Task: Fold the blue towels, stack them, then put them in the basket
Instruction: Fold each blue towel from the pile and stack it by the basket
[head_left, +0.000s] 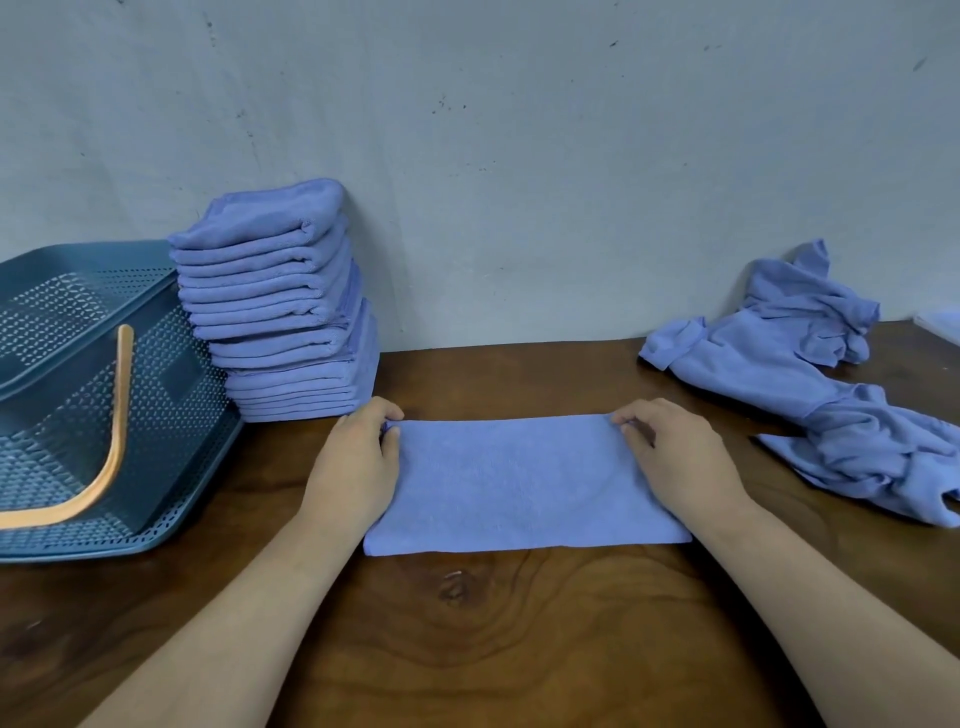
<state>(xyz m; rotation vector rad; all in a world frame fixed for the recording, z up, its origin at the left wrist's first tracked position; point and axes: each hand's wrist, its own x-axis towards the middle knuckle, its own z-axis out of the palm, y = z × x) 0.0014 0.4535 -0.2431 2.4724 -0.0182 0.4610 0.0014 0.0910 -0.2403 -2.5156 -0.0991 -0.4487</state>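
A blue towel (519, 480) lies flat on the wooden table (467, 623), folded into a wide rectangle. My left hand (358, 462) pinches its far left corner, and my right hand (675, 457) pinches its far right corner. To the left, a tall stack of folded blue towels (280, 301) leans against the wall. Beside that stack stands a dark teal perforated basket (78, 374) with an orange handle (111, 441). A loose heap of unfolded blue towels (810, 374) lies at the right.
A grey wall (519, 156) closes off the back of the table. A pale flat object (943, 325) shows at the far right edge, cut off by the frame.
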